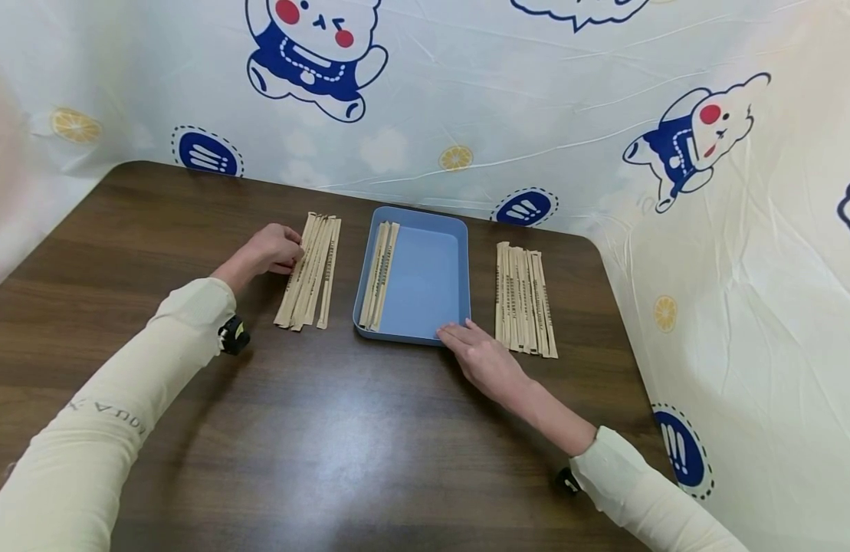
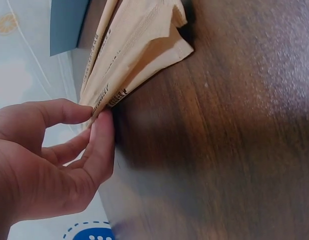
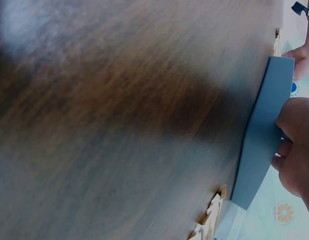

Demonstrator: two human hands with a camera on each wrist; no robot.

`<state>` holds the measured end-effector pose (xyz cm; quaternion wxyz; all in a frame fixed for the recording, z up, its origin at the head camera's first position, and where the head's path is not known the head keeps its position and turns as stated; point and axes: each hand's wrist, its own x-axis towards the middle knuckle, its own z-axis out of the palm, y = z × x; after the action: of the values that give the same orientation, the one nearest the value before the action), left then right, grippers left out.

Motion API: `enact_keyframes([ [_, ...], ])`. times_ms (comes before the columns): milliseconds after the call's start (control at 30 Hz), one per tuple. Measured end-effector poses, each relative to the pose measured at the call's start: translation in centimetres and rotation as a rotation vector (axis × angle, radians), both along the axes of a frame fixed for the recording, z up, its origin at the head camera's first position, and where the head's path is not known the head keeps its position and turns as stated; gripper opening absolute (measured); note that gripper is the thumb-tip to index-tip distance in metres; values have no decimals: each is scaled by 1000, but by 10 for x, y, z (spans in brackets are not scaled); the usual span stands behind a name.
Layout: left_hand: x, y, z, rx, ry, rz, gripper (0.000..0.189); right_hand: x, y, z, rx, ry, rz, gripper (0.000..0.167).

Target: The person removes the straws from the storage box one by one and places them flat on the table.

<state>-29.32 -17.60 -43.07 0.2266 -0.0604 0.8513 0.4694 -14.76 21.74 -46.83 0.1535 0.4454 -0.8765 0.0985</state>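
At the left pile of paper-wrapped chopsticks (image 1: 314, 268), my left hand (image 1: 278, 247) pinches the edge of one packet between thumb and fingertips. The left wrist view shows that wrapper (image 2: 129, 65) close up, tan paper with dark print, its open end pointing away from the hand. My right hand (image 1: 485, 359) grips the near right corner of a blue rectangular tray (image 1: 425, 337), thumb against the outer wall and fingers at the rim. Inside the tray, a few wrapped chopsticks (image 1: 379, 276) lie lengthwise along its left side.
Right of the tray lies a second pile of wrapped chopsticks (image 1: 523, 299), side by side. Everything rests on a dark wooden table (image 1: 314, 429). A pale curtain (image 1: 425, 100) with cartoon bears and orange slices hangs along the back and right edges.
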Motion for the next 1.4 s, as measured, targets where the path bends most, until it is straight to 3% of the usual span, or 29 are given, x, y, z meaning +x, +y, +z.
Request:
enact_keyframes([
  [533, 1, -4, 0, -32, 44, 5, 50, 0, -1, 0, -10, 8, 11, 34],
  [800, 0, 2, 15, -22, 75, -27, 53, 0, 0, -1, -21, 2, 7, 35],
  [1067, 3, 40, 36, 233, -68, -61, 59, 0, 1, -3, -34, 3, 11, 35],
  [1233, 9, 69, 49, 280, -79, -104, 56, -1, 1, -3, -46, 1, 14, 35],
  [1400, 11, 92, 53, 307, -84, -138, 56, -1, 2, -3, -49, 5, 14, 35],
])
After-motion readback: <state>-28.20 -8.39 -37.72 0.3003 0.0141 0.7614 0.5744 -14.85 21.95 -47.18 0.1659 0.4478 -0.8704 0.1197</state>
